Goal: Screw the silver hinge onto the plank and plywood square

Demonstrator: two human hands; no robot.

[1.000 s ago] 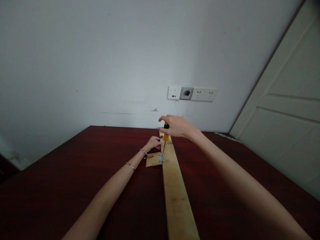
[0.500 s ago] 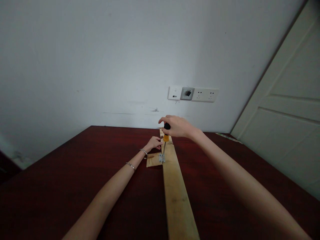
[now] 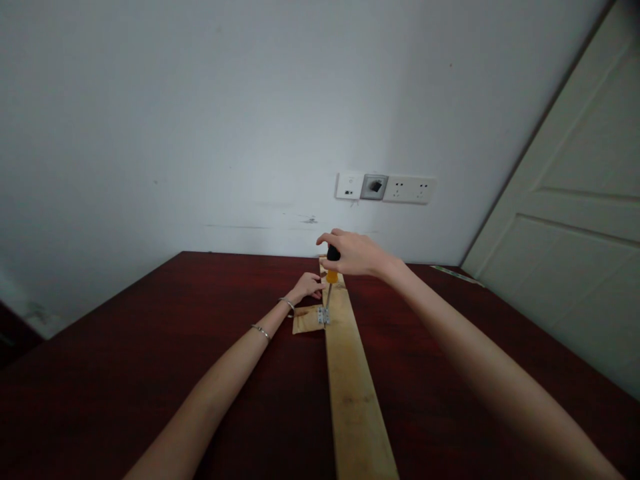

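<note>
A long pale wooden board (image 3: 353, 393) lies lengthwise on the dark red table. At its left edge a small metal hinge (image 3: 324, 315) joins it with a short wooden piece (image 3: 307, 320). My right hand (image 3: 356, 253) holds a screwdriver (image 3: 332, 275) by its black and yellow handle, fingertips curled around the top. The shaft points down, with its tip at the hinge's right leaf. My left hand (image 3: 307, 287) grips the board's left edge just beyond the hinge, its fingers bent and partly hidden. Two bracelets circle my left wrist and forearm.
The dark red table (image 3: 125, 353) meets a white wall (image 3: 225, 120) at the back. Wall sockets (image 3: 409, 190) sit above the table's far edge. A pale panelled door (image 3: 575, 253) slants along the right, with a thin strip (image 3: 456, 275) lying near it.
Hardly anything differs. The fingers of my right hand have shifted very slightly on the screwdriver handle; my left hand, the board and the hinge stay in place.
</note>
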